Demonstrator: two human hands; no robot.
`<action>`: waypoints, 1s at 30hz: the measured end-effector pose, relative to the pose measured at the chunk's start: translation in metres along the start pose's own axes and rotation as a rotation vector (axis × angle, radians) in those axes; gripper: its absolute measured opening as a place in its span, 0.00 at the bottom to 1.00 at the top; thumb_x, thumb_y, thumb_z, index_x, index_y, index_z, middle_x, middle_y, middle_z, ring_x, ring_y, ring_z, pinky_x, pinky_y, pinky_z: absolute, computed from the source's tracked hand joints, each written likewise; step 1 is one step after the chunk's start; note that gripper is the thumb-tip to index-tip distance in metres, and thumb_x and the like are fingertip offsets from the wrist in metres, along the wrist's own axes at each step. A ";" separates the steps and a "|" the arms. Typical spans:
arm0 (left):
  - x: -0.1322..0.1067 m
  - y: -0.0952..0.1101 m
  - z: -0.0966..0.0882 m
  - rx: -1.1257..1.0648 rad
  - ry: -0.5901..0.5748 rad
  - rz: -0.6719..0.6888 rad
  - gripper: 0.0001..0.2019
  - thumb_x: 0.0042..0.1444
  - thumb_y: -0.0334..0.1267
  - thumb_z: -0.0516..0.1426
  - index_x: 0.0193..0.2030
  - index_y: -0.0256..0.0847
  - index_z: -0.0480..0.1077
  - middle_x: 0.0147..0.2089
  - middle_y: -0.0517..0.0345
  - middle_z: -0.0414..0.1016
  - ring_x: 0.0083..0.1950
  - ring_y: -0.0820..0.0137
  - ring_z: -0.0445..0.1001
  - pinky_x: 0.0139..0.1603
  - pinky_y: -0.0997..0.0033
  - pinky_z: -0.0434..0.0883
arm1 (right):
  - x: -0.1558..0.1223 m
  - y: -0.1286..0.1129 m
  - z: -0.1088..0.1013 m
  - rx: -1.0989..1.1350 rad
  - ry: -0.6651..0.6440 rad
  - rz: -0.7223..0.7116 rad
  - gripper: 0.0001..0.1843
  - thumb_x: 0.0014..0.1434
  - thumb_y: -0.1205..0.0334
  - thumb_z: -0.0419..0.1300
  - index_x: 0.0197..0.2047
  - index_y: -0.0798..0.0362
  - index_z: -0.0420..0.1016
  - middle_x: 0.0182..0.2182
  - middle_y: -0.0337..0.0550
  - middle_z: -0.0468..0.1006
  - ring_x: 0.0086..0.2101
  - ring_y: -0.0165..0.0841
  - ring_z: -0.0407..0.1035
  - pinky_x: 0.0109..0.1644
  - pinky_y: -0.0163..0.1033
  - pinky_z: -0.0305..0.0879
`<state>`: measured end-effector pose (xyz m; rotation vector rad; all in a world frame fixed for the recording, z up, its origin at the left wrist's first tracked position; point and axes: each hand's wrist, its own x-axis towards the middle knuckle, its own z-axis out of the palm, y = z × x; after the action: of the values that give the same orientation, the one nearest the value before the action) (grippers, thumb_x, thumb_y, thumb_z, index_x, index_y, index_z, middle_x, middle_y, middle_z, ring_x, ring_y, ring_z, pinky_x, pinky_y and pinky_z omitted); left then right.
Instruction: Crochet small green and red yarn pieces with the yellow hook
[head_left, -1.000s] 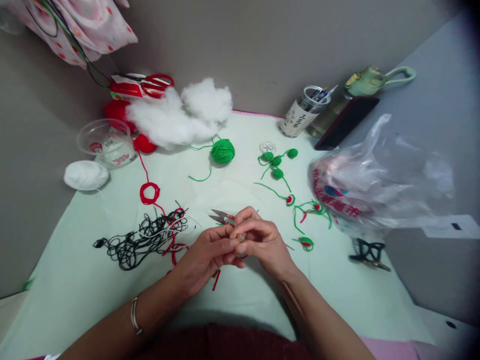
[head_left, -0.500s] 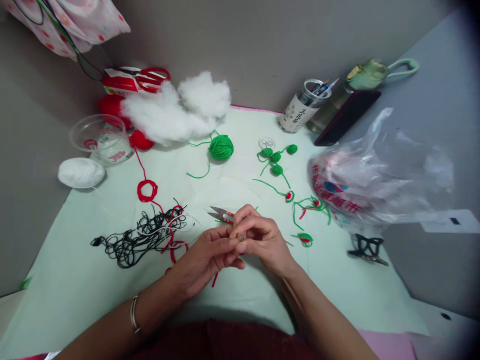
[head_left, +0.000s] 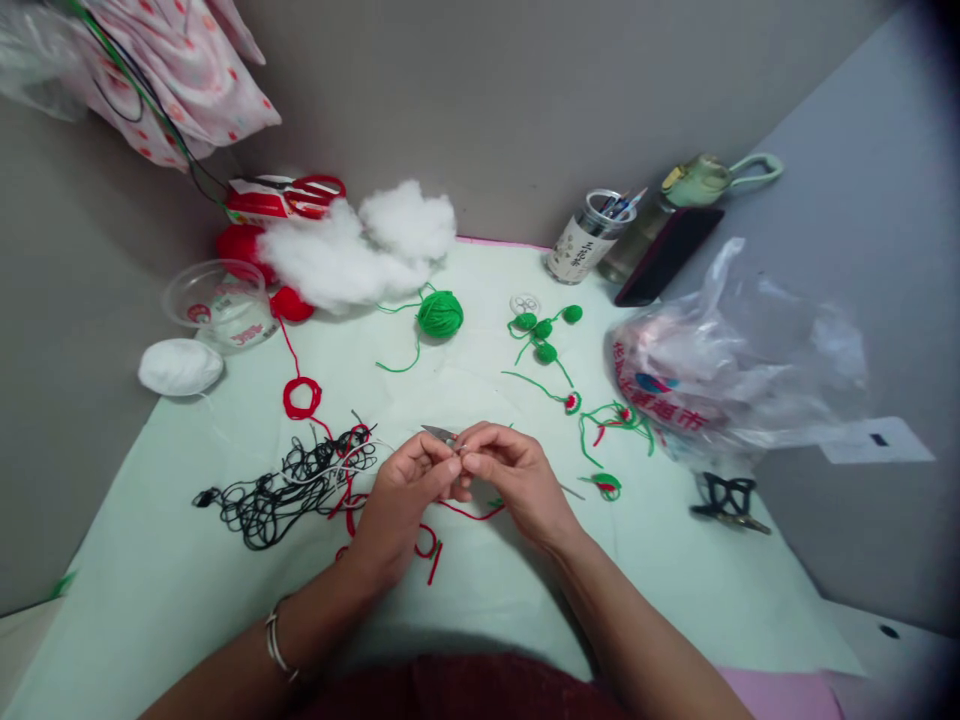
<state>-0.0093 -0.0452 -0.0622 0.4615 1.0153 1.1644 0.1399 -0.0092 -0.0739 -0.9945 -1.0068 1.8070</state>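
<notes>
My left hand [head_left: 416, 485] and my right hand [head_left: 514, 475] meet over the middle of the table, both closed with fingertips pinched together. Something small and thin sits between the fingertips, too small to name. Just behind the fingers, the blades of small scissors [head_left: 437, 434] stick out, the rest hidden. Red yarn [head_left: 469, 513] runs on the table below my hands. To the left lies a tangle of black cord [head_left: 262, 500]. Right of my hands are small green and red crocheted pieces [head_left: 606, 487] with loose yarn tails.
At the back are white stuffing [head_left: 337, 255], a green yarn ball [head_left: 440, 315] and a pen can [head_left: 581, 240]. A plastic bag [head_left: 720, 360] and a black claw clip [head_left: 727, 497] lie right. A clear tub [head_left: 225, 305] and white yarn [head_left: 180, 367] stand left.
My hands have shifted a little and the fingertips have drawn slightly apart, showing more red yarn beneath. The camera view has tilted up somewhat.
</notes>
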 end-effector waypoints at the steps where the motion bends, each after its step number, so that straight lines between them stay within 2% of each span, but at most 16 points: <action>1: 0.000 0.001 0.000 0.015 -0.005 0.010 0.12 0.50 0.41 0.72 0.31 0.40 0.74 0.28 0.63 0.75 0.30 0.73 0.72 0.35 0.72 0.74 | 0.000 0.000 0.000 -0.001 0.007 0.005 0.13 0.53 0.54 0.77 0.32 0.52 0.82 0.30 0.38 0.81 0.28 0.27 0.72 0.34 0.35 0.71; 5: 0.002 0.006 -0.003 0.069 -0.043 0.035 0.11 0.53 0.41 0.71 0.35 0.40 0.75 0.28 0.62 0.75 0.32 0.70 0.75 0.39 0.70 0.75 | 0.000 -0.001 0.000 -0.028 0.023 0.006 0.14 0.53 0.53 0.77 0.31 0.53 0.82 0.24 0.36 0.78 0.25 0.26 0.70 0.33 0.34 0.69; 11: 0.004 0.009 -0.006 -0.069 -0.109 -0.111 0.12 0.54 0.41 0.71 0.33 0.38 0.74 0.28 0.61 0.74 0.33 0.71 0.74 0.39 0.72 0.73 | -0.001 -0.004 0.000 0.026 -0.004 0.036 0.19 0.61 0.45 0.71 0.38 0.54 0.83 0.24 0.37 0.79 0.25 0.28 0.73 0.34 0.35 0.72; 16: 0.005 0.007 -0.004 -0.144 -0.084 -0.186 0.14 0.51 0.40 0.74 0.34 0.37 0.75 0.25 0.64 0.69 0.30 0.74 0.71 0.37 0.75 0.74 | -0.001 -0.004 -0.001 -0.024 -0.035 0.012 0.15 0.55 0.52 0.76 0.37 0.53 0.81 0.26 0.36 0.81 0.26 0.27 0.74 0.35 0.34 0.73; 21: 0.003 0.006 -0.005 -0.181 -0.120 -0.255 0.13 0.51 0.40 0.74 0.38 0.37 0.78 0.32 0.63 0.70 0.27 0.79 0.63 0.33 0.77 0.74 | -0.005 -0.007 0.002 -0.052 -0.081 -0.028 0.14 0.56 0.56 0.76 0.44 0.49 0.85 0.33 0.35 0.78 0.29 0.27 0.78 0.36 0.34 0.75; 24: 0.002 0.005 -0.007 -0.191 -0.177 -0.286 0.12 0.52 0.40 0.73 0.39 0.37 0.80 0.34 0.62 0.70 0.28 0.79 0.63 0.32 0.78 0.73 | -0.008 -0.009 0.003 -0.025 -0.147 -0.015 0.11 0.56 0.57 0.76 0.43 0.48 0.87 0.37 0.37 0.76 0.30 0.29 0.80 0.35 0.36 0.77; 26: 0.001 0.005 -0.008 -0.184 -0.211 -0.291 0.12 0.53 0.40 0.72 0.38 0.36 0.80 0.35 0.61 0.71 0.28 0.79 0.62 0.32 0.79 0.73 | -0.009 -0.010 0.003 -0.029 -0.152 -0.029 0.11 0.55 0.57 0.77 0.42 0.46 0.88 0.37 0.36 0.75 0.29 0.27 0.77 0.32 0.35 0.76; 30: 0.000 0.007 -0.006 -0.144 -0.241 -0.303 0.13 0.51 0.41 0.73 0.36 0.34 0.79 0.33 0.60 0.69 0.28 0.78 0.62 0.31 0.78 0.73 | -0.010 -0.011 0.000 -0.129 -0.107 -0.096 0.10 0.51 0.56 0.79 0.38 0.44 0.89 0.33 0.36 0.74 0.31 0.27 0.70 0.35 0.34 0.71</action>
<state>-0.0182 -0.0444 -0.0603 0.3119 0.7562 0.8798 0.1465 -0.0144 -0.0617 -0.9176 -1.2291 1.7484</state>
